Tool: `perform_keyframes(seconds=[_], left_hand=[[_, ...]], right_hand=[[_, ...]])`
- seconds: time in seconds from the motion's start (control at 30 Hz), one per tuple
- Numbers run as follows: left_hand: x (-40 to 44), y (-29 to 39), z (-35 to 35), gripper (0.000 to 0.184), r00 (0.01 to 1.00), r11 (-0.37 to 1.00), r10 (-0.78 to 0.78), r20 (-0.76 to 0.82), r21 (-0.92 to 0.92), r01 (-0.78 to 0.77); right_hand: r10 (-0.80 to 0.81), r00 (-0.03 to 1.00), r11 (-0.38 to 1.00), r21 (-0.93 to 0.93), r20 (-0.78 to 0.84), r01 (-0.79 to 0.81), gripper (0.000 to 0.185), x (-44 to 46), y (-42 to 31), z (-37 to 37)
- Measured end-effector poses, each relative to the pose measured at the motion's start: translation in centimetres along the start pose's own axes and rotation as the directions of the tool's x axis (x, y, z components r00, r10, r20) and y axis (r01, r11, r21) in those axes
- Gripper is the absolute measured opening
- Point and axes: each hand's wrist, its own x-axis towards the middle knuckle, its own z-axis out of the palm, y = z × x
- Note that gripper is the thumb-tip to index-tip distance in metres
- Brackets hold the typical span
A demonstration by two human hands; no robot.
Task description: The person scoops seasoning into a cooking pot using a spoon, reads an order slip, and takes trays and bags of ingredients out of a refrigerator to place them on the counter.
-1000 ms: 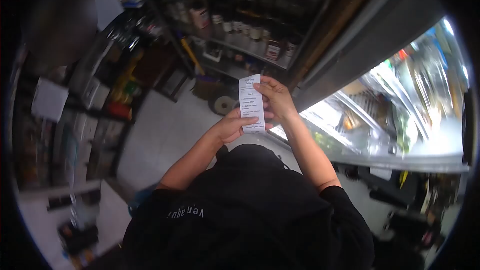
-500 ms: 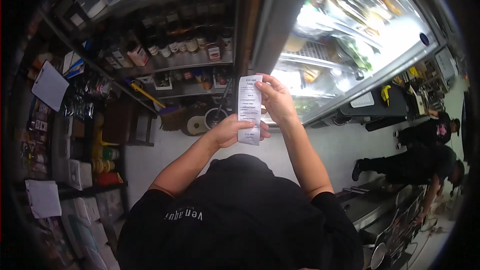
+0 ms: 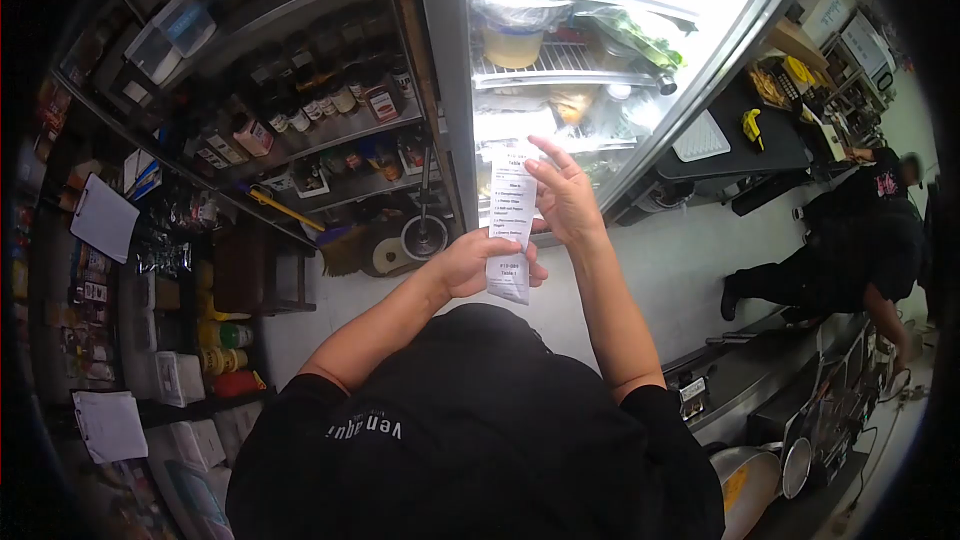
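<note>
A long white printed receipt (image 3: pixel 509 210), an order slip with a table line near its top, hangs upright in front of my chest. My left hand (image 3: pixel 468 265) is closed on its lower half, the thumb across the print and fingertips showing behind the far edge. At the upper right edge of the slip is my right hand (image 3: pixel 570 198), its index finger stretched out and apart from the thumb. The thumb tip overlaps the paper's edge; any fingers behind the paper are hidden.
Ahead stands a lit fridge (image 3: pixel 520 70) with food on its racks. Spice jars fill a metal shelf (image 3: pixel 320 145) to the left, above a broom (image 3: pixel 343 252). At right are a black counter (image 3: pixel 720 165), a pan (image 3: pixel 745 485) and two people in black (image 3: pixel 850 250).
The view has turned right, bringing the fridge further left in view. My right index finger has lifted away from the receipt's top, and the slip sits slightly lower.
</note>
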Motion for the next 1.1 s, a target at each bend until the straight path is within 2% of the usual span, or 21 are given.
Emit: perform_keyframes(seconds=[0.07, 0.13, 0.17, 0.23, 0.47, 0.57, 0.67, 0.77, 0.87, 0.9, 0.93, 0.97, 1.0, 1.03, 1.07, 1.1], left_hand=[[0.3, -0.4, 0.5, 0.045, 1.000, 1.000, -0.002, -0.002, -0.009, 0.002], [0.5, -1.1, 0.6, 0.044, 0.999, 0.999, -0.019, -0.042, 0.026, 0.020], [0.5, -1.3, 0.8, 0.044, 0.999, 0.999, -0.019, -0.042, 0.029, 0.020], [0.3, -1.6, 1.3, 0.044, 0.999, 0.999, -0.040, 0.009, 0.021, 0.040], [-0.6, -2.8, 1.5, 0.044, 1.000, 0.999, -0.007, 0.009, 0.033, 0.006], [-1.0, -2.7, 1.4, 0.043, 0.999, 1.000, -0.002, 0.035, -0.012, 0.002], [-1.2, -2.2, 1.5, 0.040, 1.000, 0.999, -0.019, 0.020, 0.032, 0.018], [-1.9, -1.5, 1.0, 0.039, 0.999, 0.999, -0.046, 0.017, 0.017, 0.046], [-3.4, -0.6, -0.1, 0.043, 0.999, 0.999, -0.044, 0.013, 0.023, 0.044], [-4.0, -0.2, -0.4, 0.043, 0.999, 0.999, -0.040, 0.012, 0.016, 0.040], [-4.7, 0.3, -0.8, 0.044, 1.000, 0.999, -0.025, 0.017, 0.026, 0.024], [-5.5, 0.8, -1.1, 0.045, 1.000, 0.999, -0.009, 0.022, 0.037, 0.008], [-6.2, 1.3, -1.5, 0.045, 1.000, 0.999, -0.004, 0.019, 0.032, 0.003], [-7.1, 1.7, -1.9, 0.045, 1.000, 0.999, 0.009, -0.006, 0.034, -0.009], [-7.9, 2.0, -2.4, 0.045, 0.999, 0.999, 0.017, -0.032, 0.036, -0.016], [-8.5, 2.3, -3.0, 0.045, 0.999, 0.999, 0.014, -0.033, 0.033, -0.013]], right_hand=[[0.010, 1.000, 1.000, -0.007, 0.014, -0.010, 0.056, -1.2, -0.7, 0.5], [0.131, 0.991, 0.984, -0.119, -0.023, -0.133, 0.065, -2.0, -1.1, 0.7], [0.129, 0.991, 0.984, -0.117, -0.022, -0.131, 0.065, -2.0, -1.0, 0.3], [0.029, 0.998, 0.998, -0.054, 0.060, -0.025, 0.067, -1.6, -0.4, -0.7], [0.054, 0.996, 0.997, -0.065, 0.067, -0.050, 0.066, -2.3, -0.3, -0.2], [0.019, 0.998, 0.998, -0.065, 0.056, -0.015, 0.065, -2.5, -0.2, 0.3], [0.004, 0.999, 0.997, -0.080, 0.048, 0.000, 0.064, -2.3, 0.1, 0.5], [0.001, 0.999, 0.995, -0.099, 0.046, 0.003, 0.061, -1.9, 0.5, 1.3], [-0.036, 0.999, 0.991, -0.129, -0.027, 0.033, 0.050, -0.4, 0.7, 3.6], [-0.289, 0.957, 0.834, -0.485, 0.021, 0.263, 0.042, 1.0, 0.7, 4.0], [-0.486, 0.859, 0.508, -0.748, 0.160, 0.427, 0.035, 2.4, 0.7, 4.6], [-0.480, 0.862, 0.510, -0.749, 0.162, 0.424, 0.035, 3.6, 0.2, 5.7], [-0.595, 0.656, -0.007, -0.819, 0.465, 0.573, 0.032, 4.8, -1.1, 7.3], [-0.506, 0.420, -0.522, -0.655, 0.754, 0.547, 0.030, 6.0, -2.0, 8.9], [-0.504, 0.425, -0.517, -0.657, 0.751, 0.548, 0.030, 7.3, -2.3, 10.4], [-0.282, 0.361, -0.707, -0.446, 0.889, 0.548, 0.026, 8.7, -2.5, 11.9]])
